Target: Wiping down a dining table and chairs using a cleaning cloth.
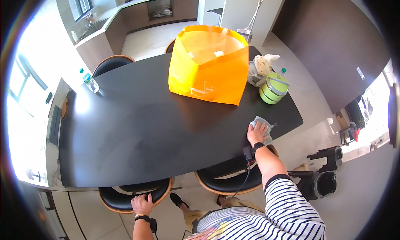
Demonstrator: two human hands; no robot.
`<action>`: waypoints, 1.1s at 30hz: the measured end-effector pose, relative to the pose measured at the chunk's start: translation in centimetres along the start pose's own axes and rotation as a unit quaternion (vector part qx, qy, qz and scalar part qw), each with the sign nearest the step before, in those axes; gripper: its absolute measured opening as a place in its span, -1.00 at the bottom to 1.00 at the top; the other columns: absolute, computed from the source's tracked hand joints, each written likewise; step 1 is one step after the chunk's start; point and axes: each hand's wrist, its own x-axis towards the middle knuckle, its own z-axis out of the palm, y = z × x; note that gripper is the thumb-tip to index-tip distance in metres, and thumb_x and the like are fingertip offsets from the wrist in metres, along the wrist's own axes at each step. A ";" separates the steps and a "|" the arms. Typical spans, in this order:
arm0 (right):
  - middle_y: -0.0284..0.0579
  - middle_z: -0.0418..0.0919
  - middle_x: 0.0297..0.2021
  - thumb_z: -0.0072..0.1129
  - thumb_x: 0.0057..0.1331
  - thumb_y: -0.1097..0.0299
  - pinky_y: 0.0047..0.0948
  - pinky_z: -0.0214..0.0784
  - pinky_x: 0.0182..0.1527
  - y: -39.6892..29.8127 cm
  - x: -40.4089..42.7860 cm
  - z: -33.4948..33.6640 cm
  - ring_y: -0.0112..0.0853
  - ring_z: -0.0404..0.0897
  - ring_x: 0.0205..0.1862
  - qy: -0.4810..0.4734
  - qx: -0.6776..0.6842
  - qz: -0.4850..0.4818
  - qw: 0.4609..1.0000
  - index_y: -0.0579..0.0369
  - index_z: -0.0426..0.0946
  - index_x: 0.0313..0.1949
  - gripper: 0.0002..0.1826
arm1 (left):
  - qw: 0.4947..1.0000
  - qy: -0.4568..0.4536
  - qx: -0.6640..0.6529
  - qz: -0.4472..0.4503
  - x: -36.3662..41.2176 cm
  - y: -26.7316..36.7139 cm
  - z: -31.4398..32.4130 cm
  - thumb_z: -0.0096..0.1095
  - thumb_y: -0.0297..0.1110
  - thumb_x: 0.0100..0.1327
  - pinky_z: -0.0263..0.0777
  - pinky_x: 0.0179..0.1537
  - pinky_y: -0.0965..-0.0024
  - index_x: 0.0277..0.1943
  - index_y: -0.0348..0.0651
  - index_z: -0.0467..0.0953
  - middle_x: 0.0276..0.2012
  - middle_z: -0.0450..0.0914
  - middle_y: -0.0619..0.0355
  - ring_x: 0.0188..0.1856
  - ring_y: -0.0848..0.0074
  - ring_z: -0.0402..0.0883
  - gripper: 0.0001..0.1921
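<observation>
My right hand (257,133) lies flat on a pale blue-grey cloth (268,137), which rests on the black tabletop (140,137) near its right front edge. My left hand (142,204) rests over the backrest of a black chair with a wooden rim (117,199), below the table's front edge. An open orange bag (209,77) stands on the table in front of me. To its right are a green lidded food container (273,89) and a plastic bag with boxes in it (262,65). A clear water bottle (91,83) stands at the table's far left.
A second black chair (231,183) is tucked at the front edge, near my right forearm. Another chair (114,64) stands at the far side. Dark grey appliance parts (318,180) stand on the floor at the right. A kitchen counter (109,18) runs along the back.
</observation>
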 end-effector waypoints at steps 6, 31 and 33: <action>0.08 0.00 0.45 0.01 0.31 -0.05 0.40 -0.33 0.34 -5.4 -15.7 4.3 0.04 -0.10 0.49 0.048 0.030 -0.362 0.931 -0.03 0.24 0.35 -0.32 | 1.000 -0.005 0.024 -0.010 0.1 -0.2 0.7 0.05 0.05 0.27 0.25 0.15 0.16 -0.20 -0.10 0.69 -0.23 0.69 0.08 -0.02 0.26 0.56 -0.58; -0.02 -0.09 0.48 -0.11 0.39 -0.08 0.38 -0.42 0.37 -14.0 -23.6 5.7 0.00 -0.24 0.52 -0.169 0.025 -0.458 0.872 -0.10 0.20 0.38 -0.36 | 0.999 -0.027 -0.011 -0.016 -0.4 0.1 -0.7 -0.02 0.14 0.28 0.22 0.20 0.19 -0.11 -0.12 0.70 -0.14 0.69 0.01 0.06 0.25 0.56 -0.48; -0.04 0.07 0.43 -0.11 0.41 -0.05 0.25 -0.34 0.42 -16.8 -24.6 6.8 -0.10 -0.15 0.52 -0.279 0.144 -0.526 0.791 -0.08 0.28 0.33 -0.42 | 1.000 -0.022 -0.010 -0.018 -0.2 0.4 -0.9 -0.01 0.15 0.28 0.23 0.19 0.19 -0.11 -0.11 0.70 -0.14 0.69 0.02 0.06 0.25 0.56 -0.48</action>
